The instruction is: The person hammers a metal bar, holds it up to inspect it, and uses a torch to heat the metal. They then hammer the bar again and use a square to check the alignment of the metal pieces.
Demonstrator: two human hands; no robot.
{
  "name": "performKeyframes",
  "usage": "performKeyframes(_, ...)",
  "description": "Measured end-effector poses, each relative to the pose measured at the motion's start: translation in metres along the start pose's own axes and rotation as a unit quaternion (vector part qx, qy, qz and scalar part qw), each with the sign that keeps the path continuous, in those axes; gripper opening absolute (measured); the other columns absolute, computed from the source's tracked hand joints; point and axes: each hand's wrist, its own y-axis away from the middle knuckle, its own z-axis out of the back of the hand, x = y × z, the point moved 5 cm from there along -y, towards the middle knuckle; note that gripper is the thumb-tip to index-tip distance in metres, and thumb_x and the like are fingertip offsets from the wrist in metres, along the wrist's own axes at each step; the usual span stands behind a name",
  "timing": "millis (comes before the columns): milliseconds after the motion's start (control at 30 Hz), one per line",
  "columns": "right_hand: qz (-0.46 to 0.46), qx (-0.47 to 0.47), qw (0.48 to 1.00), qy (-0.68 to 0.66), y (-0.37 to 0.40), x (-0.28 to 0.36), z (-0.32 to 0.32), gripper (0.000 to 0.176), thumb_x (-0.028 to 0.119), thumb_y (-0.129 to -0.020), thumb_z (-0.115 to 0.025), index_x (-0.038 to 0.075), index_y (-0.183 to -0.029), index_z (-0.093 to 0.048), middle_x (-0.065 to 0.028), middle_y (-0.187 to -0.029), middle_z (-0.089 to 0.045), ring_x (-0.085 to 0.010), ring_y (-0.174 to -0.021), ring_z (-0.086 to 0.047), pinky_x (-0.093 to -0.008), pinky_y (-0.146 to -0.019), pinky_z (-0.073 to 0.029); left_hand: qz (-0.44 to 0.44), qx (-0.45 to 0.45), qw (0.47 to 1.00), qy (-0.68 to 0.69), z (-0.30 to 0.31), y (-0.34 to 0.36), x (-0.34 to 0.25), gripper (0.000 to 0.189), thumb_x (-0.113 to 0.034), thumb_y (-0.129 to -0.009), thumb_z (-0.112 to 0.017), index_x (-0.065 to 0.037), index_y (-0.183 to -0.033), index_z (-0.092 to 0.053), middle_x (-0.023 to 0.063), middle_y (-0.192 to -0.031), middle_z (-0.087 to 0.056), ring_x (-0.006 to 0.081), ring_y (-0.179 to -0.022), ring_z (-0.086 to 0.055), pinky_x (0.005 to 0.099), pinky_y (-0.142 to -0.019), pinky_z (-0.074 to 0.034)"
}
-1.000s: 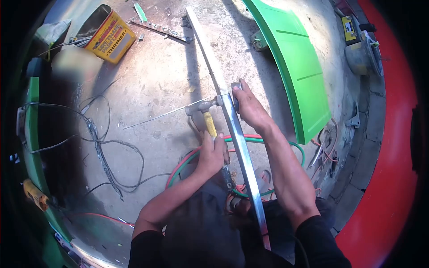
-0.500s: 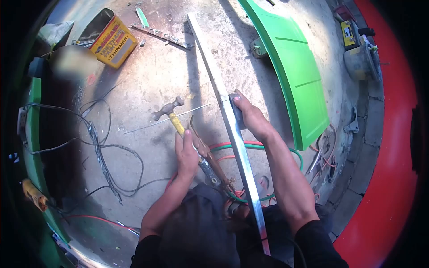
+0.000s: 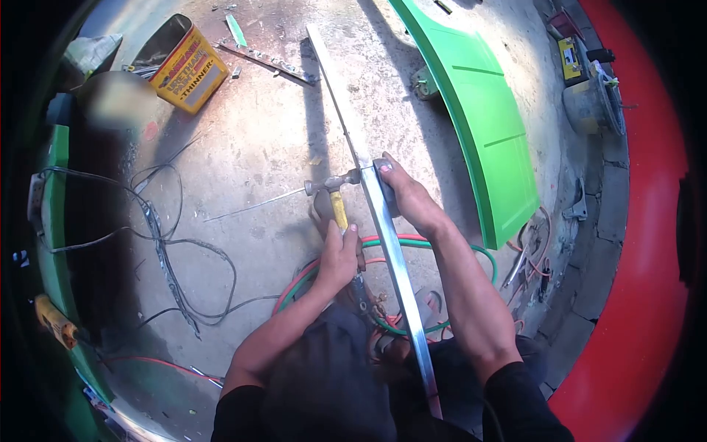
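My left hand (image 3: 339, 259) is closed around the yellow handle of a hammer (image 3: 339, 210). The hammer's head lies across the handle, one face right at the left side of a long shiny metal bar (image 3: 398, 259). On the bar's right side, my right hand (image 3: 409, 193) grips a dark block (image 3: 391, 200), pressed up against the metal opposite the hammer. A seam crosses the bar close to the block. From between my legs, the bar slants up and away over the concrete floor. A thin rod (image 3: 258, 206) lies left of the hammer.
A bright green panel (image 3: 486, 125) stands to the right, with a red surface (image 3: 626, 309) beyond. A yellow thinner can (image 3: 190, 70) sits at the far left. Black cables (image 3: 166, 243) sprawl over the floor; green and red hoses (image 3: 482, 254) loop around the bar's near part.
My left hand has brought the hammer to the right and turned it, so its head has come from well left of the bar to the bar's side. My right hand has barely moved.
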Motion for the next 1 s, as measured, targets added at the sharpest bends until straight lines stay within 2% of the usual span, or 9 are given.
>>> performKeyframes(33,-0.025,-0.013,1.0,-0.006,0.004,0.0,0.001,0.065,0.049,-0.104,-0.038,0.01,-0.156,-0.035,-0.0166,-0.144,-0.051,-0.026,-0.13,-0.049,-0.0389,-0.112,-0.033,0.003,-0.001,1.0,0.002,0.002,0.001,0.005,0.02,-0.022,-0.107,-0.046,-0.005,-0.098,-0.038,0.0029,-0.064,-0.047,0.0118,-0.047,-0.048,0.0301,-0.043,-0.044)
performKeyframes(200,0.004,-0.008,0.997,-0.07,-0.009,-0.01,0.009,0.063,0.043,-0.105,-0.041,0.005,-0.155,-0.036,-0.0128,-0.128,-0.062,-0.0201,-0.111,-0.059,-0.0337,-0.098,-0.043,0.008,-0.039,0.997,0.07,0.017,-0.002,0.001,0.016,-0.021,-0.107,-0.043,-0.005,-0.104,-0.043,0.0024,-0.069,-0.048,0.0097,-0.049,-0.047,0.0304,-0.046,-0.046)
performKeyframes(233,0.022,0.006,0.993,-0.119,-0.014,-0.013,0.012,0.063,0.039,-0.105,-0.042,0.001,-0.154,-0.034,-0.0119,-0.123,-0.064,-0.0178,-0.108,-0.059,-0.0314,-0.094,-0.045,0.003,-0.045,0.998,0.041,0.02,-0.003,-0.002,0.018,-0.022,-0.106,-0.046,-0.005,-0.106,-0.042,0.0087,-0.067,-0.052,0.0208,-0.049,-0.053,0.0378,-0.05,-0.049)
performKeyframes(267,0.021,0.01,0.994,-0.111,-0.019,-0.019,0.016,0.063,0.039,-0.105,-0.042,0.001,-0.154,-0.034,-0.0119,-0.123,-0.064,-0.0178,-0.108,-0.059,-0.0314,-0.094,-0.045,0.004,-0.05,0.998,0.049,0.022,-0.006,0.002,0.018,-0.022,-0.106,-0.046,-0.005,-0.106,-0.042,0.0087,-0.067,-0.052,0.0208,-0.049,-0.053,0.0378,-0.05,-0.049)
performKeyframes(333,0.007,0.046,0.98,-0.195,-0.029,-0.029,0.02,0.052,0.036,-0.106,-0.041,0.001,-0.144,-0.051,-0.0104,-0.12,-0.065,-0.0167,-0.106,-0.059,-0.0325,-0.095,-0.045,-0.157,-0.06,0.959,-0.228,0.019,-0.01,-0.01,0.023,-0.023,-0.104,-0.049,-0.003,-0.11,-0.041,0.0217,-0.072,-0.059,0.0403,-0.06,-0.061,0.0499,-0.059,-0.051)
performKeyframes(433,-0.043,0.045,0.972,-0.227,-0.041,-0.051,0.029,0.048,0.034,-0.107,-0.039,-0.002,-0.133,-0.058,-0.0129,-0.121,-0.065,-0.02,-0.102,-0.063,-0.0358,-0.093,-0.05,-0.094,-0.027,0.961,-0.26,0.017,-0.016,-0.017,0.027,-0.025,-0.102,-0.052,-0.002,-0.112,-0.043,0.0318,-0.081,-0.063,0.0528,-0.077,-0.062,0.0586,-0.07,-0.048)
performKeyframes(600,-0.031,0.163,0.922,-0.351,-0.03,-0.057,0.016,0.055,0.035,-0.107,-0.027,-0.004,-0.137,-0.053,-0.0208,-0.132,-0.062,-0.0305,-0.107,-0.067,-0.0414,-0.09,-0.056,-0.067,0.038,0.934,-0.348,0.009,-0.03,-0.056,0.028,-0.026,-0.102,-0.05,-0.002,-0.114,-0.045,0.032,-0.083,-0.065,0.0523,-0.083,-0.063,0.0608,-0.073,-0.048)
performKeyframes(800,-0.026,0.167,0.895,-0.412,-0.017,-0.055,0.003,0.054,0.033,-0.105,-0.028,0.0,-0.142,-0.048,-0.0214,-0.133,-0.061,-0.0315,-0.11,-0.065,-0.0408,-0.089,-0.057,-0.087,0.03,0.92,-0.382,0.022,-0.028,-0.069,0.028,-0.026,-0.102,-0.051,-0.001,-0.115,-0.046,0.0298,-0.085,-0.066,0.0518,-0.083,-0.064,0.0603,-0.075,-0.048)
performKeyframes(1000,-0.016,0.119,0.914,-0.387,-0.014,-0.049,-0.002,0.055,0.035,-0.106,-0.026,-0.001,-0.142,-0.048,-0.0205,-0.132,-0.061,-0.0339,-0.114,-0.064,-0.0437,-0.094,-0.053,-0.106,-0.001,0.929,-0.354,0.049,-0.01,-0.099,0.036,-0.026,-0.101,-0.052,-0.001,-0.127,-0.049,0.0308,-0.108,-0.065,0.0501,-0.096,-0.064,0.0576,-0.082,-0.05)
